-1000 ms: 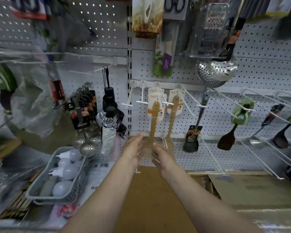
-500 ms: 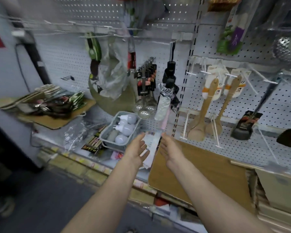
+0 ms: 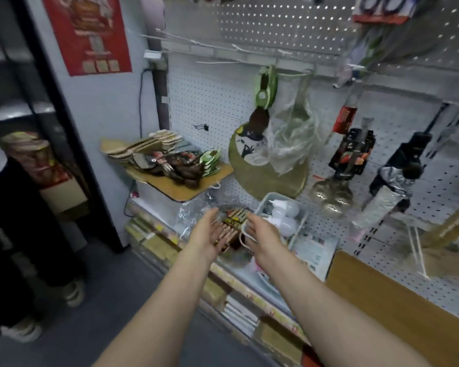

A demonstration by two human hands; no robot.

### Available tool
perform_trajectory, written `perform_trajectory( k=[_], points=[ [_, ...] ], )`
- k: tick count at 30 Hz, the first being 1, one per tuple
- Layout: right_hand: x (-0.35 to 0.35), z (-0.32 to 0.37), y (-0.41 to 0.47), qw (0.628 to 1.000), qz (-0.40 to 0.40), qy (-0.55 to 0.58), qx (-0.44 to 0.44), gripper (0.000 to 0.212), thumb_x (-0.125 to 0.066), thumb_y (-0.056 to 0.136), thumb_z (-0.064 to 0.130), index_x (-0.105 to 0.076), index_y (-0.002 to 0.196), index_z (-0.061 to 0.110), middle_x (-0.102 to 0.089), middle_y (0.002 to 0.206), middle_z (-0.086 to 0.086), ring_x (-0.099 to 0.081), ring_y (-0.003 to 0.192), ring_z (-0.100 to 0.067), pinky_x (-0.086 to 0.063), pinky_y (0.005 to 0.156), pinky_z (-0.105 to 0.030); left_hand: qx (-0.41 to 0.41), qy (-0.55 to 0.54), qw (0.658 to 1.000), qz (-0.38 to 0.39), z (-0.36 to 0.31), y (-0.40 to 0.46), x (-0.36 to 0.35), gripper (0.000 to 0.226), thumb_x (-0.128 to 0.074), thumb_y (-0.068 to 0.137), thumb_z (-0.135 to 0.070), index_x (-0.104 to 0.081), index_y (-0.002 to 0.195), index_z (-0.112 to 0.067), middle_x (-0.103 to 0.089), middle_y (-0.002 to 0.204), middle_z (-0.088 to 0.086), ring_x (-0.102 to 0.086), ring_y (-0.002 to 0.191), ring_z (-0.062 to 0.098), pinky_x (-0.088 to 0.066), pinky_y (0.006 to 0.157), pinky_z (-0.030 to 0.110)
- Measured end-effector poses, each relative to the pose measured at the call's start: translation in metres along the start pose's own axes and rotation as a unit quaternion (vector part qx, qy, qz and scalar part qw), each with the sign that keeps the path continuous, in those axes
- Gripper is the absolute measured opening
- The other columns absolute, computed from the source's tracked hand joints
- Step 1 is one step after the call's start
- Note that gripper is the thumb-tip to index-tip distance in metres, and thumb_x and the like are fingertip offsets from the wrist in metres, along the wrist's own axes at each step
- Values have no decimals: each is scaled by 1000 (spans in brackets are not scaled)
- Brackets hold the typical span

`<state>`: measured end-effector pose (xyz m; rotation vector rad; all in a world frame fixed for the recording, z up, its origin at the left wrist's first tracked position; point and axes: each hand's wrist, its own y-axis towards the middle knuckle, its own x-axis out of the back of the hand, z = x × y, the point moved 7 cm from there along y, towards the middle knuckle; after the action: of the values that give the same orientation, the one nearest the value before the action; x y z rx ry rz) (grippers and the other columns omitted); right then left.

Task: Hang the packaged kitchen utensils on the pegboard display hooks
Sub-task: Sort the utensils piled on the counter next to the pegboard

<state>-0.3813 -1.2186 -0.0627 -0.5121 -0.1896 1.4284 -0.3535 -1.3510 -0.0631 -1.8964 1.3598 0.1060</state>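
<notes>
My left hand [image 3: 208, 233] and my right hand [image 3: 260, 233] reach forward side by side, palms facing each other, fingers straight, holding nothing. Both hover over packaged goods [image 3: 232, 223] on the low shelf. Up to the left, a pile of packaged kitchen utensils [image 3: 170, 160] lies on a cardboard sheet [image 3: 186, 188]. The white pegboard [image 3: 210, 107] behind it carries bare hooks [image 3: 217, 62] near the top. A green-carded utensil [image 3: 263, 107] and metal skimmers [image 3: 331, 194] hang further right.
A grey basket of light bulbs [image 3: 284, 213] sits just right of my hands. Folded umbrellas [image 3: 392, 181] hang at the right. A brown board [image 3: 398, 308] lies on the shelf at lower right. A person's dark legs and shoes [image 3: 19, 260] stand at the left on the floor.
My view has swung left, from the hanging wooden spatulas to the shelf's left end. Both hands stayed empty and moved left with it, now over the low shelf's packages.
</notes>
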Motion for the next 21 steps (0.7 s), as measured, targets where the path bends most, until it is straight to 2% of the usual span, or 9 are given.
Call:
perform_trajectory(
  k=[2, 4, 5, 7, 11, 14, 17, 21],
  points=[
    [-57, -6, 13, 1000, 22, -7, 1, 16, -63, 98, 28, -65, 109, 17, -64, 131, -8, -61, 110, -18, -48, 98, -37, -16, -1, 1000, -25, -41, 21, 40, 27, -62, 97, -36, -61, 117, -17, -58, 126, 5, -57, 121, 18, -45, 93, 36],
    [-108, -14, 23, 999, 48, -11, -8, 27, -64, 99, 30, -64, 121, 16, -61, 134, -5, -58, 105, -15, -46, 88, -31, -28, -11, 999, -44, -76, 39, 74, 27, -64, 96, -36, -63, 113, -16, -60, 126, 4, -61, 108, 15, -46, 85, 35],
    [-132, -17, 28, 998, 59, 0, -13, 28, -63, 100, 29, -62, 125, 16, -61, 131, -3, -58, 100, -13, -49, 80, -27, -33, -13, 998, -50, -92, 48, 90, 27, -65, 95, -36, -63, 113, -16, -61, 129, 4, -61, 106, 15, -45, 84, 35],
    [-171, -22, 35, 997, 66, 11, -24, 19, -61, 101, 24, -60, 118, 17, -64, 119, -3, -59, 89, -9, -52, 67, -22, -43, -8, 997, -59, -120, 66, 117, 34, -66, 94, -36, -62, 121, -15, -59, 135, 5, -58, 118, 17, -44, 89, 35],
    [-223, -29, 60, 998, 57, 10, -26, 24, -67, 96, 26, -62, 118, 15, -63, 128, -5, -58, 111, -16, -46, 93, -31, -38, 1, 997, -67, -163, 97, 150, 43, -66, 94, -36, -61, 130, -13, -57, 141, 7, -55, 127, 19, -42, 93, 35],
    [-249, -25, 81, 998, 53, 16, -30, 32, -68, 96, 26, -61, 124, 13, -62, 123, -3, -57, 111, -17, -46, 95, -32, -33, -6, 997, -65, -187, 124, 160, 48, -66, 94, -36, -59, 137, -14, -57, 142, 8, -54, 130, 20, -44, 94, 35],
    [-273, -14, 115, 999, 48, 6, -22, 28, -69, 94, 27, -62, 119, 16, -62, 124, -2, -57, 114, -18, -47, 92, -33, -36, -16, 997, -60, -209, 159, 165, 49, -68, 93, -37, -59, 135, -12, -58, 140, 9, -55, 127, 21, -46, 95, 38],
    [-312, -2, 169, 998, 49, 16, -25, 31, -68, 95, 24, -64, 124, 12, -63, 125, -3, -57, 119, -19, -47, 92, -35, -33, -22, 997, -61, -244, 207, 169, 50, -66, 95, -36, -57, 139, -12, -57, 142, 9, -53, 130, 22, -45, 103, 39]
  ],
)
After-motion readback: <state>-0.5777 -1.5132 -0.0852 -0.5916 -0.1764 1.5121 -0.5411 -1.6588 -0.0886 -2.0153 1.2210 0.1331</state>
